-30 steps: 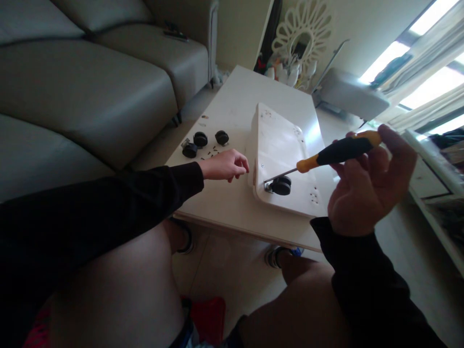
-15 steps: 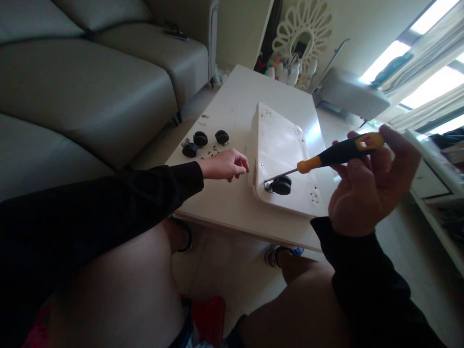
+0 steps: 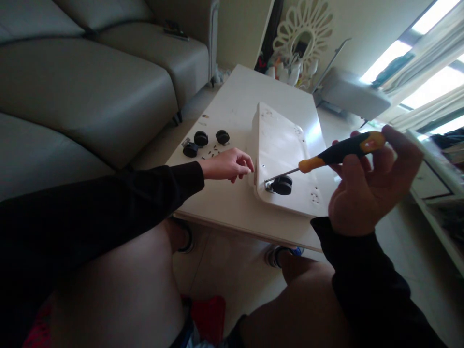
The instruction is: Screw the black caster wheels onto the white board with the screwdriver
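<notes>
My right hand (image 3: 366, 188) is closed around the black and orange handle of a screwdriver (image 3: 339, 152). Its metal tip rests at the base plate of a black caster wheel (image 3: 282, 185) mounted on a white board (image 3: 286, 145) that lies on the table. My left hand (image 3: 228, 165) hovers just left of the board's near corner, fingers curled in a loose pinch; whether anything is in them I cannot make out. Three loose caster wheels (image 3: 200, 141) and several small screws (image 3: 212, 152) lie on the table beyond my left hand.
The low white table (image 3: 232, 208) stands between a grey sofa (image 3: 90, 87) on the left and a white shelf (image 3: 431, 183) on the right. A white stool (image 3: 353, 96) and decorative items stand past the far end. My bare knees sit below the table's front edge.
My left hand has shifted slightly right, closer to the board's corner. The screwdriver handle has turned a little in my right hand.
</notes>
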The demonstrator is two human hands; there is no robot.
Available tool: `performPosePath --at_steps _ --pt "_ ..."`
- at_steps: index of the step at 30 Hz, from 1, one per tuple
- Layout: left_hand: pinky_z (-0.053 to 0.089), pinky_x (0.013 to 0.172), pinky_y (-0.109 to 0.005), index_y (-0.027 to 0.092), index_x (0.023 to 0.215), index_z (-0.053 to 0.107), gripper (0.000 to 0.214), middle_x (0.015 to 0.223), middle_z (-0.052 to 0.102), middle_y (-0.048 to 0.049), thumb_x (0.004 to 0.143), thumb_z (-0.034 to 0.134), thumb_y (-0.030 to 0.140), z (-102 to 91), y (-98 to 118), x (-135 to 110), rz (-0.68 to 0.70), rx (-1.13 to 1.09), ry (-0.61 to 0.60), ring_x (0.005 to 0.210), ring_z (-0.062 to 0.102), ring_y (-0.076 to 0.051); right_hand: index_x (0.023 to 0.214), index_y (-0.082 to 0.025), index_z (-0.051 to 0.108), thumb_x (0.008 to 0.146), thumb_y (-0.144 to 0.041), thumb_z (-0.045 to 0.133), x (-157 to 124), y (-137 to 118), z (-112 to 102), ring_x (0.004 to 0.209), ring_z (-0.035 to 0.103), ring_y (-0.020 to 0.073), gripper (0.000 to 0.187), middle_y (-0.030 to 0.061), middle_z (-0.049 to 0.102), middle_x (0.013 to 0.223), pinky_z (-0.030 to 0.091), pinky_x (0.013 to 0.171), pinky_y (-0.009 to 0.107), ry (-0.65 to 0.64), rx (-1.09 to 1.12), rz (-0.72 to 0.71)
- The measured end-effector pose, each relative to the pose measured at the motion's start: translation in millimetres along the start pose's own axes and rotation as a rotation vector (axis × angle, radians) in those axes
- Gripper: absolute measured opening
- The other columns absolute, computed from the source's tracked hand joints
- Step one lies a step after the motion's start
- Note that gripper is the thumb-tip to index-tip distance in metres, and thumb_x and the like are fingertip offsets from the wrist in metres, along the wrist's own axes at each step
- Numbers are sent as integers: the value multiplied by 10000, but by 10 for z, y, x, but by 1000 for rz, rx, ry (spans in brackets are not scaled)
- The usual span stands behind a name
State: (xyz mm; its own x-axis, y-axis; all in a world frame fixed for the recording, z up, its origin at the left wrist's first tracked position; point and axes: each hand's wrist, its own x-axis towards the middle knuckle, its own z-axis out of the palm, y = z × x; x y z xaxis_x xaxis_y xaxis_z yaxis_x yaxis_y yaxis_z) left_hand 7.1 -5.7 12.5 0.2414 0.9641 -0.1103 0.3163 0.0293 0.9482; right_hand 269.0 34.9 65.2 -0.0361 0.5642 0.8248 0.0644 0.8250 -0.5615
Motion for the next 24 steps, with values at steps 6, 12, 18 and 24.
performPosePath --at_steps 6,12,18,24 --pt "421 466 -237 102 1153 678 314 681 678 -5 871 682 240 162 44 20 -47 -271 -136 464 586 -108 1197 -462 687 669 -296 857 32 -28 22 1076 677 216 579 -39 642 1180 698 796 433 49 -84 -104" --pt "393 443 -247 110 1074 683 298 654 669 3 829 688 279 254 -13 107 -98 -391 -195 426 538 -100 1302 -467 579 795 -302 711 -3 -25 35 1247 681 262 549 -46 686 1254 628 1018 595 -47 10 -14" --pt "375 454 -262 122 1023 697 311 667 680 -13 799 736 335 235 39 99 -116 -376 -215 456 541 -110 1201 -450 659 691 -310 815 17 -46 42 1183 679 245 552 -36 644 1210 675 932 519 8 -36 -57" --pt "350 466 -271 121 968 700 230 693 676 -33 829 698 304 168 165 22 -236 -445 -207 472 499 -104 1265 -433 620 755 -357 774 15 16 -5 1190 683 250 537 -23 643 1215 639 976 600 -41 -9 -32"
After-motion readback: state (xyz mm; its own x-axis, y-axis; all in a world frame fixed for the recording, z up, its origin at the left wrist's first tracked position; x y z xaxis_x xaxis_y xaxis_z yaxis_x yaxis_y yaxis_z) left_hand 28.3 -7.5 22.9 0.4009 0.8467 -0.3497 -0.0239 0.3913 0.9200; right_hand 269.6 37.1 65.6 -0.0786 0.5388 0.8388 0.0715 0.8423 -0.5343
